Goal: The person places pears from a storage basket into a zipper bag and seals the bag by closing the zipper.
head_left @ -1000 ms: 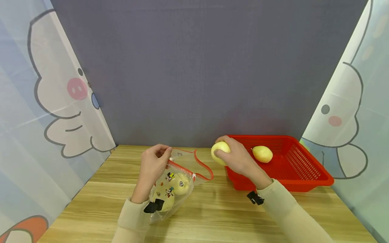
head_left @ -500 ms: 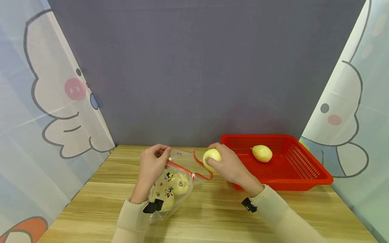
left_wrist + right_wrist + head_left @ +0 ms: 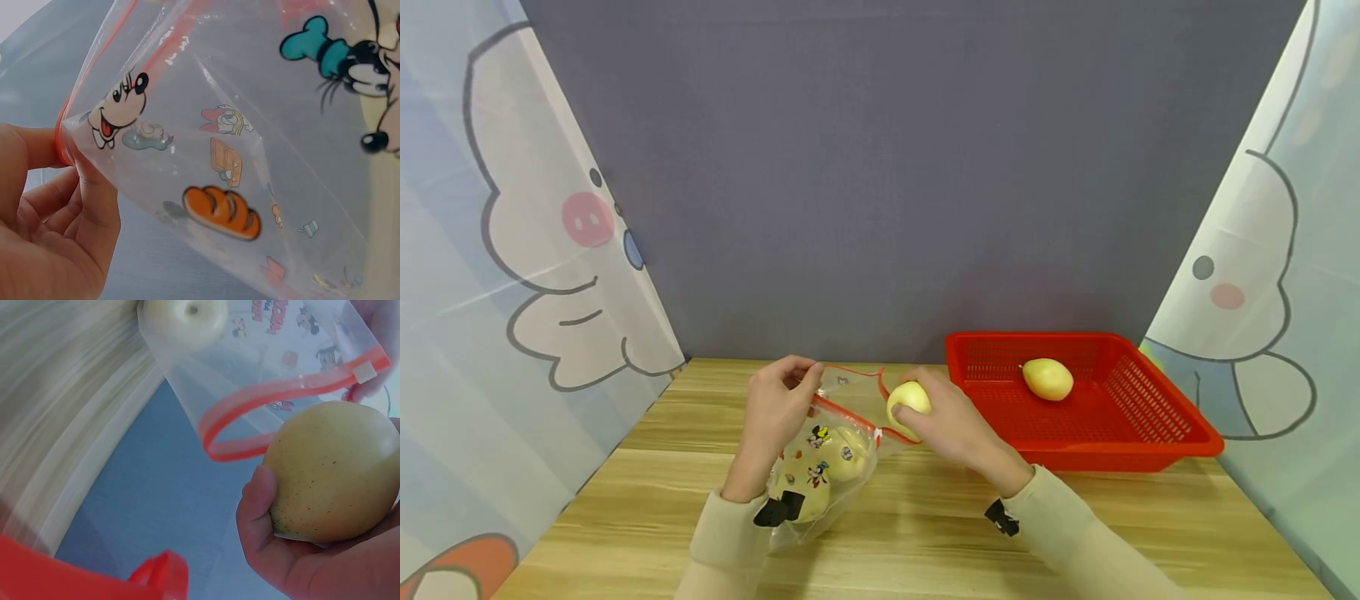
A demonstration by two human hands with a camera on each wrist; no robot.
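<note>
My left hand (image 3: 781, 408) pinches the red-edged corner of a clear zip bag (image 3: 156, 206) printed with cartoon figures. Through the plastic show pale yellow pears (image 3: 811, 498) at the bottom of the bag. A white slider (image 3: 365, 372) sits on the red zip strip, and the mouth gapes toward the right. My right hand (image 3: 951, 421) grips a speckled yellow pear (image 3: 337, 472), thumb on its near side. In the head view this pear overlaps the open mouth of the bag; in the right wrist view it is right beside the red strip.
A red perforated plastic basket (image 3: 1105, 457) stands at the right on the wooden table (image 3: 955, 542), with one yellow pear (image 3: 1048, 380) inside. A grey panel (image 3: 865, 183) rises behind the table, and cartoon-printed curtains (image 3: 445, 333) hang on both sides.
My right hand has moved left with the pear, from the basket's left edge to the mouth of the bag. The left hand and bag have stayed in place.
</note>
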